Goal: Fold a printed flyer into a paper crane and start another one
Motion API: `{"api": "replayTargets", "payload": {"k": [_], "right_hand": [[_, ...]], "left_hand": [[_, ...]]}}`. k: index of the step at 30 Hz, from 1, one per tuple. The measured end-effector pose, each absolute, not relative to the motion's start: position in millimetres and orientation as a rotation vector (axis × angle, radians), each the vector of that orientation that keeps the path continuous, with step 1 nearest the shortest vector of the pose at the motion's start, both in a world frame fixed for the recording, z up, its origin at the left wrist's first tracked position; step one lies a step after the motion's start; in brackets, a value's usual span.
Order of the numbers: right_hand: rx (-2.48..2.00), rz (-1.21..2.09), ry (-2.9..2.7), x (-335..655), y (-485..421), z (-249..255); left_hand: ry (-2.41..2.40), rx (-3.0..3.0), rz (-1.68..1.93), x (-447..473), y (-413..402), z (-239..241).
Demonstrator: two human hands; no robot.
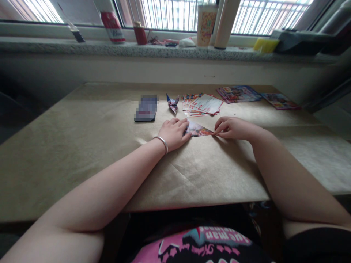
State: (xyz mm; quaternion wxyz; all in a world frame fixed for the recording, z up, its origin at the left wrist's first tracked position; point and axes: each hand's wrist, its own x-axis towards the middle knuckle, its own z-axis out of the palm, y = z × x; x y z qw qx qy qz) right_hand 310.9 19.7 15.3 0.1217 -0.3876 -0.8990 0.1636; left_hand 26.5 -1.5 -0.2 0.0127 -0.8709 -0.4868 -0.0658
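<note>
A folded piece of colourful printed paper [199, 129] lies on the brown paper-covered table [90, 138]. My left hand [174, 133], a silver bangle on its wrist, lies flat with fingers together, pressing down the paper's left end. My right hand [229, 128] pinches the paper's right tip between thumb and fingers. Just beyond the hands stands a small folded paper crane [172, 103].
A dark phone [146, 109] lies left of the crane. A fan of red-and-white printed sheets [204, 105] and two more colourful stacks [238, 93] lie at the back right. The windowsill holds a red can [113, 27], cups [206, 24] and a yellow sponge [265, 45].
</note>
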Motion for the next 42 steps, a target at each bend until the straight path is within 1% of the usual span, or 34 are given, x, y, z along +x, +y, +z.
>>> {"api": "replayTargets", "payload": {"k": [14,16,18,20,23,25,28,32,37,42], "right_hand": [[-1.249,0.543,-2.605,327.3,22.8,19.1],[-1.301,0.510,-2.536,323.6,21.4,17.8],[-1.349,0.399,-2.399,313.9,18.1,16.1],[-1.251,0.304,-2.295,299.3,12.7,14.7],[-0.962,0.242,-2.384,274.9,1.8,13.5],[-0.894,0.233,-2.469,261.9,-5.3,12.4],[-0.932,0.156,-2.610,251.1,-12.1,9.9],[-1.007,0.072,-2.657,249.9,-13.3,8.1],[-1.074,0.081,-2.641,253.0,-12.1,8.3],[-1.112,0.077,-2.651,251.6,-12.5,9.5]], "left_hand": [[-1.477,-2.693,-0.242,25.7,-0.9,-4.0],[-1.484,-2.688,-0.230,25.9,-0.3,-4.4],[-1.476,-2.686,-0.227,25.8,0.5,-5.2],[-1.415,-2.686,-0.238,25.2,1.2,-5.9],[-1.258,-2.653,-0.300,23.9,0.8,-6.2],[-1.191,-2.616,-0.360,23.3,0.2,-6.1],[-1.153,-2.582,-0.468,23.0,1.3,-6.1],[-1.031,-2.619,-0.604,21.8,6.4,-6.3],[-0.747,-2.734,-0.546,17.8,10.2,-7.2],[-0.768,-2.723,-0.515,19.9,3.8,-5.6]]}}
